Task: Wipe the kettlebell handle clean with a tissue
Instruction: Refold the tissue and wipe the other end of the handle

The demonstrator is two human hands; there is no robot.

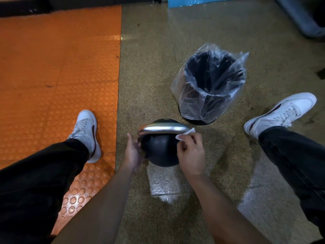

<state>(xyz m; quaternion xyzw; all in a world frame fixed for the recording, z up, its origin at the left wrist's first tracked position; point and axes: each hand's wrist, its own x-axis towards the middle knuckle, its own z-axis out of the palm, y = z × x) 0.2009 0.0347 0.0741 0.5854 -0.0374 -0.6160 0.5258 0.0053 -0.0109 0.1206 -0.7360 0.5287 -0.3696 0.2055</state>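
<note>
Black kettlebell (pixel 161 152) on speckled floor, silver handle (pixel 163 129) lying nine-to-three. Right hand (pixel 190 152) pinching white tissue (pixel 184 134) against the three o'clock end. Left hand (pixel 133 152) loosely curled, steadying the nine o'clock side.

No text can be read. The kettlebell (pixel 161 152), low in the centre of the frame, bears faint marks on its dark body and small pale characters at its top edge, all too blurred to make out.
</note>
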